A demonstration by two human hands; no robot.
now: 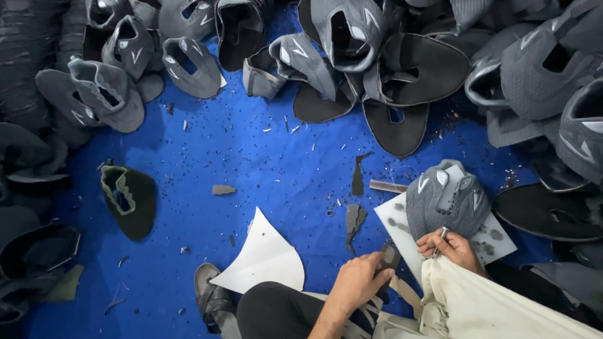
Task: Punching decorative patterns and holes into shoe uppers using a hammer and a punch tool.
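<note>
Grey shoe upper [447, 199] sits on a white board [402, 232], lower right of the blue floor sheet [251, 157]. Right hand [453, 247] pinches a thin metal tool [440, 241] at its edge. Left hand [359, 281] curled around a small grey scrap [389, 256]. More grey uppers [352, 37] piled around.

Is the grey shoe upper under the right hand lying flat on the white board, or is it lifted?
Lying flat: the grey shoe upper rests on the white board, spread out; the right hand holds a thin tool at its lower edge.
</note>
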